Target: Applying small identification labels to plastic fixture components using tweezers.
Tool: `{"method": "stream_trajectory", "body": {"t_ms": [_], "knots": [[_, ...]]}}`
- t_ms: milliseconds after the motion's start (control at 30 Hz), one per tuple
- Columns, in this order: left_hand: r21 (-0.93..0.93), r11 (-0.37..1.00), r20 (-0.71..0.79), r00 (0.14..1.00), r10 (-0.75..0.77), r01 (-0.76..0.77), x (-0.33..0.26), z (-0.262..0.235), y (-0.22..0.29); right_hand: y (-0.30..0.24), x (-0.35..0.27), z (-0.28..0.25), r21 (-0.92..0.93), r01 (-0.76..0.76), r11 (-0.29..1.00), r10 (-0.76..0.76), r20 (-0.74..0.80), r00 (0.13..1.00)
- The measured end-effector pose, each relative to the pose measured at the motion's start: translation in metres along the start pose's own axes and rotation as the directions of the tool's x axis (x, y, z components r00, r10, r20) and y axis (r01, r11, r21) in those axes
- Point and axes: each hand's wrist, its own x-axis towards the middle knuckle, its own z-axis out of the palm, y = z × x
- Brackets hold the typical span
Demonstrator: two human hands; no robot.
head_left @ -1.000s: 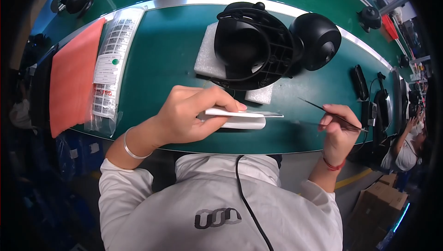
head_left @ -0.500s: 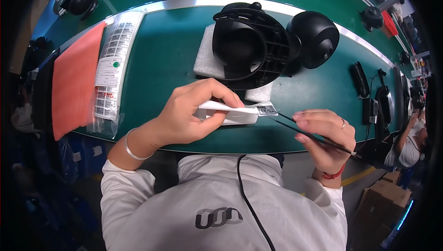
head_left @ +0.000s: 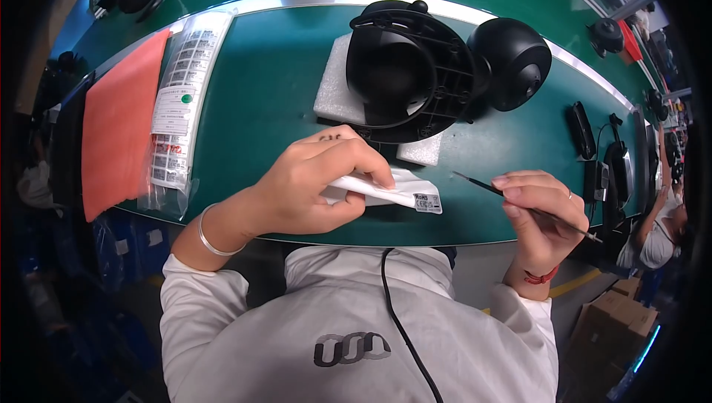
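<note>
My left hand (head_left: 311, 180) pinches a curled white label sheet (head_left: 397, 186) between thumb and fingers. At the sheet's right end a small grey printed label (head_left: 427, 202) shows. My right hand (head_left: 540, 214) is closed round black tweezers (head_left: 486, 185), whose tips point left and stand apart from the sheet. Just beyond my hands a black round-shelled plastic housing with a ribbed base (head_left: 404, 69) lies tilted on white foam blocks (head_left: 337, 91).
A black ball-shaped unit (head_left: 512, 62) adjoins the housing on its right. At left lie an orange sheet (head_left: 122, 129) and a clear bag of label sheets (head_left: 185, 99). Black tools (head_left: 581, 130) lie at the right. A person (head_left: 656, 236) works at far right.
The tweezers have drawn away from the label to the right, their tips coming together. The sheet has tilted, its label end lower and its face turned more to view.
</note>
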Motion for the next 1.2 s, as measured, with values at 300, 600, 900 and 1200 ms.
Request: {"method": "stream_trajectory", "body": {"t_ms": [300,600,900,1200], "knots": [[-0.120,0.985,-0.111,0.984,-0.140,0.127,-0.003,-0.001,0.002,0.002,-0.003,0.007,0.084,0.010,0.996,-0.023,0.156,0.988],[-0.195,0.970,-0.081,0.983,-0.164,0.146,-0.003,0.001,0.003,0.003,-0.006,0.011,0.086,-0.024,0.996,0.012,0.140,0.990],[-0.208,0.964,-0.028,0.985,-0.173,0.164,-0.003,0.000,0.002,0.005,-0.009,0.005,0.103,-0.028,0.994,0.025,0.037,0.999],[-0.233,0.956,-0.011,0.982,-0.189,0.181,-0.003,0.000,0.003,0.011,-0.011,0.013,0.100,0.031,0.995,-0.045,0.145,0.988]]}}
